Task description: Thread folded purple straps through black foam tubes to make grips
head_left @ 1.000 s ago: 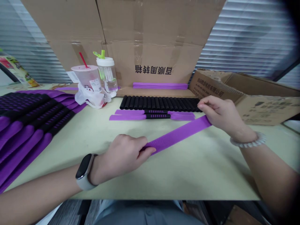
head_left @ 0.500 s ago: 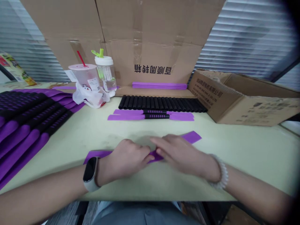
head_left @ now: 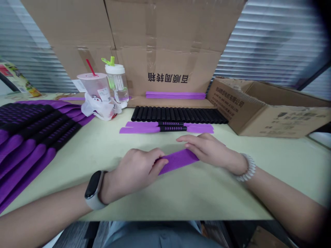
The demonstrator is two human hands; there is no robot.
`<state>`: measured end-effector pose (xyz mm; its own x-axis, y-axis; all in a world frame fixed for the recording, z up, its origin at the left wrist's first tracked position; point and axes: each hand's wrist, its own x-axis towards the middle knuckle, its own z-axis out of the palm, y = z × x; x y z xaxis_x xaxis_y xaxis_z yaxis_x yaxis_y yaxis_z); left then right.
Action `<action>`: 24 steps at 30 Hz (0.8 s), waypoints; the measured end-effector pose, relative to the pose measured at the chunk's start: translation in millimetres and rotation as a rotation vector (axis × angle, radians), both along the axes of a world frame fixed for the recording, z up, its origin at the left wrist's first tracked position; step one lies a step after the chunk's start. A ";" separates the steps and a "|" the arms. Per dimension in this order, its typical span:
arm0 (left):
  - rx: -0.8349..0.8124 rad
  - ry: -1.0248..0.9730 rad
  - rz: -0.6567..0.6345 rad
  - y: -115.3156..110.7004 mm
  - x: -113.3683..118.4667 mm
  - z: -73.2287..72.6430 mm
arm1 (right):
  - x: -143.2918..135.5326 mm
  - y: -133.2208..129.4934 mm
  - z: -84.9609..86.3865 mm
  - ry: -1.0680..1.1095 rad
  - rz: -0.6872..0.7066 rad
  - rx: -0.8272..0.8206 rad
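Observation:
A purple webbing strap [head_left: 178, 162] stretches between my two hands above the pale table. My left hand [head_left: 137, 168], with a band on its wrist, is closed on the strap's left part, thumb pressed against the fingers. At the right end, my right hand [head_left: 209, 150] grips the strap under its fingers, the index finger reaching out straight; its palm hides the strap's end. Just beyond the hands lie two purple straps with black grip sleeves [head_left: 172, 128]. Behind them runs a row of black ribbed tubes [head_left: 178, 114].
Finished-looking purple straps with black sleeves [head_left: 38, 127] are piled at the left. A lidded cup [head_left: 94, 86] and a water bottle [head_left: 117, 82] stand behind. Purple strips [head_left: 176, 95] lie against the large cardboard sheet [head_left: 168, 58]. An open carton [head_left: 269, 113] sits at the right.
My right hand has moved slightly up and right, away from my left hand, so more of the strap shows between them. The strap's ends no longer show beyond the hands.

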<state>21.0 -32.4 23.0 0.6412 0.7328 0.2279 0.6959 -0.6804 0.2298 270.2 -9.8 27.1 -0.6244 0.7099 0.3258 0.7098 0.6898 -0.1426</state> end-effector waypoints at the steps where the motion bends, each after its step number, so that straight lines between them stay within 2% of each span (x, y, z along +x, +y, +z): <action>1: -0.004 0.004 0.011 0.9 -0.3 0.4 | 3.4 2.3 0.9 0.009 -0.004 -0.015; 8: -0.017 -0.073 0.048 12.0 -6.1 8.0 | 31.1 7.6 11.2 0.066 -0.015 0.093; 13: -0.052 -0.099 0.084 24.0 -13.9 9.1 | 48.0 11.6 20.7 0.056 -0.090 0.093; 17: 0.014 -0.079 0.116 39.8 -25.1 3.6 | 75.5 19.7 23.9 -0.011 -0.216 0.104; 20: 0.092 -0.075 0.162 51.4 -32.3 -3.2 | 92.2 23.4 23.7 -0.042 -0.350 0.206; 22: 0.093 -0.086 0.155 53.1 -32.9 -7.0 | 90.8 23.3 21.5 -0.073 -0.324 0.121; 24: 0.082 -0.060 0.117 48.5 -29.6 -9.1 | 80.5 22.1 17.4 -0.171 -0.243 0.030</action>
